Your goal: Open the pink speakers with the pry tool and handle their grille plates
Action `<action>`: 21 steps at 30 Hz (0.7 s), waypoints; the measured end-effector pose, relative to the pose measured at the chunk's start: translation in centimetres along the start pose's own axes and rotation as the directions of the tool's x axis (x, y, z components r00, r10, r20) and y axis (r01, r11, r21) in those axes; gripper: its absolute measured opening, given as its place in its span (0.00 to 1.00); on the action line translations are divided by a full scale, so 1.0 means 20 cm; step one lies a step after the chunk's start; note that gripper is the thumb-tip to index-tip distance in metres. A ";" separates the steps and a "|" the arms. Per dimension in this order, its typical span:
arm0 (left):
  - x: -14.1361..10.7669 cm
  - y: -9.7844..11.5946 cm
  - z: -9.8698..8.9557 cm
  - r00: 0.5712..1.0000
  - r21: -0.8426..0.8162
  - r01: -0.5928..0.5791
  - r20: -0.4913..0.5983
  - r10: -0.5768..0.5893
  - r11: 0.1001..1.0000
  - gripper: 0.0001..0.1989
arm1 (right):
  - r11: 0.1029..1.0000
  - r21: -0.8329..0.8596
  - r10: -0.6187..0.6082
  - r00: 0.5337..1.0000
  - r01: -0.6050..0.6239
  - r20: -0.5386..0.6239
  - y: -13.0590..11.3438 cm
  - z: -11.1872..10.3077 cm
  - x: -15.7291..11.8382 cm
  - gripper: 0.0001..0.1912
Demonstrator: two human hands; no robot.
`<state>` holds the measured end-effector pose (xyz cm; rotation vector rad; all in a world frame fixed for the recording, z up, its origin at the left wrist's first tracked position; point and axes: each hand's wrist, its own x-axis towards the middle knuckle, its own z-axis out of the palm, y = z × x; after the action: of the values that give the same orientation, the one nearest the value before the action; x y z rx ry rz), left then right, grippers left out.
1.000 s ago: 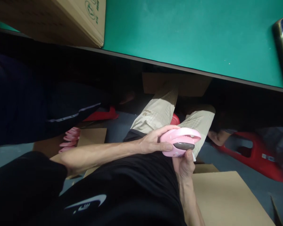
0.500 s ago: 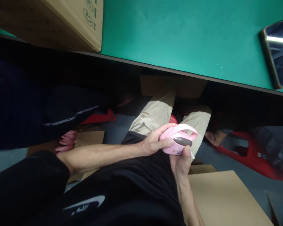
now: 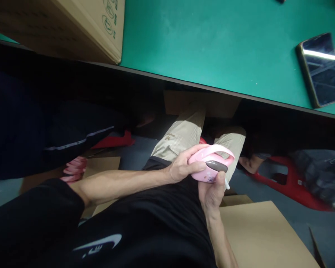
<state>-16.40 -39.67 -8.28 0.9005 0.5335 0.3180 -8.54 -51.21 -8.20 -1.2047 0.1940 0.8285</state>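
Pink case (image 3: pixel 202 175) sat over the lap, left hand (image 3: pixel 181 168) curled round one end, right hand (image 3: pixel 210 195) partly closed beneath; handle (image 3: pixel 218 147), dark panel (image 3: pixel 216 166) on, white piece (image 3: pixel 226 184) protruding, completeness unclear.

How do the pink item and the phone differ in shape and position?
The pink item is rounded, with a looped handle; the phone is flat and rectangular. The left hand and right hand hold the pink item; the phone lies on the green table. Both have a glossy dark area.
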 end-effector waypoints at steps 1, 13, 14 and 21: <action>0.00 -0.01 0.00 1.000 0.013 -0.022 -0.018 0.023 1.000 0.33 | 1.000 0.003 -0.002 1.000 0.002 -0.010 0.01 0.00 0.00 0.33; 0.02 -0.08 -0.05 0.992 0.259 -0.040 -0.103 0.069 0.965 0.50 | 0.983 0.062 0.169 0.985 -0.171 0.034 -0.08 0.14 0.07 0.30; 0.03 -0.08 -0.05 0.990 0.272 -0.039 -0.119 0.074 0.962 0.48 | 0.980 0.058 0.186 0.981 -0.189 0.058 -0.09 0.15 0.07 0.30; 0.10 -0.07 -0.10 0.989 0.220 0.018 -0.148 0.015 0.975 0.40 | 0.970 0.012 0.241 0.966 -0.243 0.098 -0.09 0.16 0.04 0.29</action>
<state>-15.79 -38.25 -10.91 1.0975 0.7177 0.3307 -7.66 -48.20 -6.05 -1.1296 0.2759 1.0924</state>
